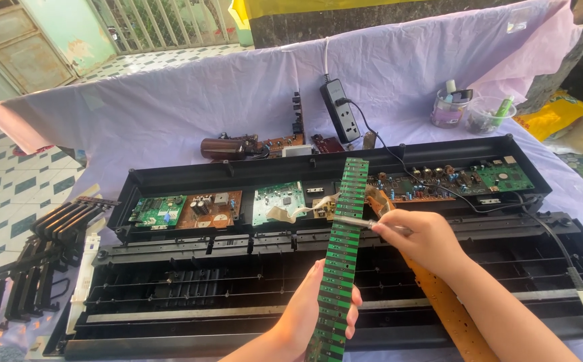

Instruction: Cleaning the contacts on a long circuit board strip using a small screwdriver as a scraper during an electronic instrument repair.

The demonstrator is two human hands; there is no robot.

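A long green circuit strip [340,255] runs almost straight away from the camera, its long axis leaning slightly right, the near end low in the frame and the far end reaching the back wall of an opened black keyboard case [191,295] on a table draped in pale purple cloth [191,100]. The left hand [311,312] grasps the strip near its lower end, fingers wrapped round the right edge and palm behind it. The right hand [422,238] is closed around a slim metal tool [358,222], held nearly level with its tip pointing left and touching the strip about midway up. A brown board strip [449,312] lies under the right forearm, slanting toward the lower right. The rear half of the case holds several circuit boards: small green boards [159,209] at the left, a brown one [211,206] beside them, another green one [278,201] in the middle and a longer brown and green board [466,179] at the right. Behind the case lie a black power strip [340,110] with a plug in it and two clear plastic cups [469,114] holding small items too small to identify. Black key pieces [33,261] lie at the left table edge.
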